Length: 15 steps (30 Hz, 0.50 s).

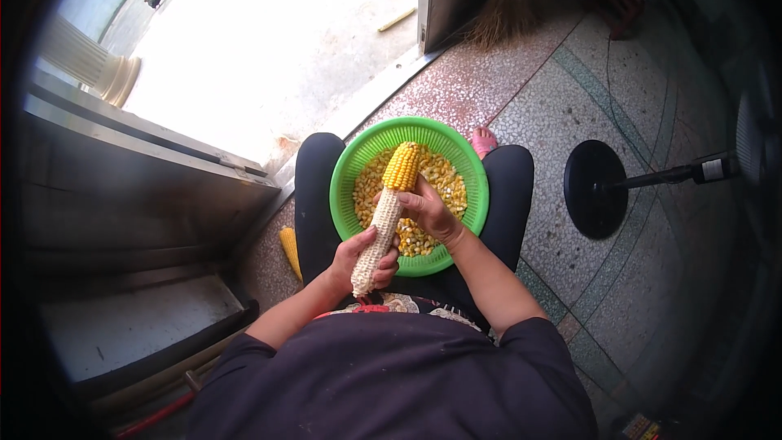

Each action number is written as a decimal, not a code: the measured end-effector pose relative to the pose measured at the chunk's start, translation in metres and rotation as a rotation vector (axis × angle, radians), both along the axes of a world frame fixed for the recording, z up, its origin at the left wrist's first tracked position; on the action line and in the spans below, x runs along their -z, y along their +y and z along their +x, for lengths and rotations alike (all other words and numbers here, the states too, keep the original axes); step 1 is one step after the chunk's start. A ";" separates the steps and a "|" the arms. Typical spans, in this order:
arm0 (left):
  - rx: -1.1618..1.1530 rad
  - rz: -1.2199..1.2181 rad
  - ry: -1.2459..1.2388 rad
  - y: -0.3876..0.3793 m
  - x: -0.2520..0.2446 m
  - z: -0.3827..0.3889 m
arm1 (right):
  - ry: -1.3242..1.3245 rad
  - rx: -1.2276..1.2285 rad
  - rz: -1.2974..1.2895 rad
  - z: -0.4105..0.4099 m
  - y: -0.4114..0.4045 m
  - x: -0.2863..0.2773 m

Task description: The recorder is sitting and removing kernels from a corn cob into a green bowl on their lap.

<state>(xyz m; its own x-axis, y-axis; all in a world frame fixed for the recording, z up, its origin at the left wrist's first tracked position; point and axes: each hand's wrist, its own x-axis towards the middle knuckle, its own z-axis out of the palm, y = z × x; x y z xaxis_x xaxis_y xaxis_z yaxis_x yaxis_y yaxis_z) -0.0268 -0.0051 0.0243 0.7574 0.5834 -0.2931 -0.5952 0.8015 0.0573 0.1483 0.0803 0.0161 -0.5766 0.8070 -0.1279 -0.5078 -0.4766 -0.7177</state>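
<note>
A corn cob (pixel 386 211) is held slantwise over my lap; its lower part is bare and pale, and yellow kernels cover only the top end. My left hand (pixel 360 256) is closed round the bare lower part. The thumb and fingers of my right hand (pixel 431 211) grip the cob just below the kernels. Under the cob, a green plastic basket (pixel 479 195) rests between my thighs. Loose yellow and whitish corn kernels (pixel 449 177) lie in it, partly hidden by my hands and the cob.
An unshelled corn cob (pixel 290 250) lies on the floor beside my left thigh. The round black base of a pedestal fan (pixel 595 189) stands at right. Beyond are a metal door (pixel 449 0), a straw broom (pixel 504 12) and a doorway sill (pixel 372 95), with more cobs (pixel 397 19) outside.
</note>
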 end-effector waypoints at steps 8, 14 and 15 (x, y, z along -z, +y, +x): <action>0.044 0.047 0.220 -0.002 0.007 0.004 | -0.039 0.007 -0.039 0.003 0.001 0.017; 0.016 -0.047 -0.094 0.001 0.004 -0.002 | -0.036 0.040 0.016 0.003 0.002 0.015; 0.016 -0.047 -0.094 0.001 0.004 -0.003 | -0.036 0.040 0.015 0.004 0.003 0.012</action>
